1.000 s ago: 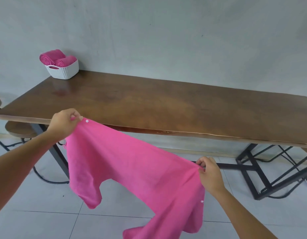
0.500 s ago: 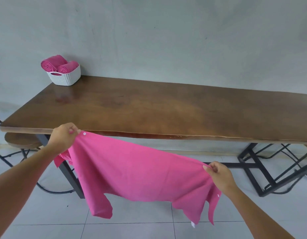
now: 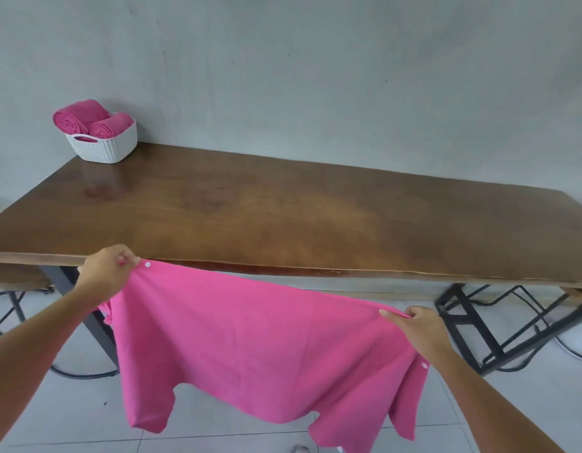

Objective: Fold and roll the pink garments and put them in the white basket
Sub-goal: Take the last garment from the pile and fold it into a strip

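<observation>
A pink shirt (image 3: 250, 338) with white buttons hangs spread in the air in front of the table's near edge. My left hand (image 3: 106, 273) pinches its upper left corner beside a button. My right hand (image 3: 417, 328) pinches the upper right edge, lower than the left. The sleeves dangle toward the floor. A white woven basket (image 3: 110, 148) stands at the table's far left corner, against the wall. Two rolled pink garments (image 3: 87, 120) stick out of it.
The long brown wooden table (image 3: 299, 217) stretches across the view against a grey wall. Black metal frames (image 3: 499, 328) stand under it on the right, and a stool (image 3: 15, 279) under its left end. The floor is pale tile.
Both hands have pulled the shirt wider and flatter. The view has dropped and moved closer to the table, and the shirt's top edge now reaches the table's near edge.
</observation>
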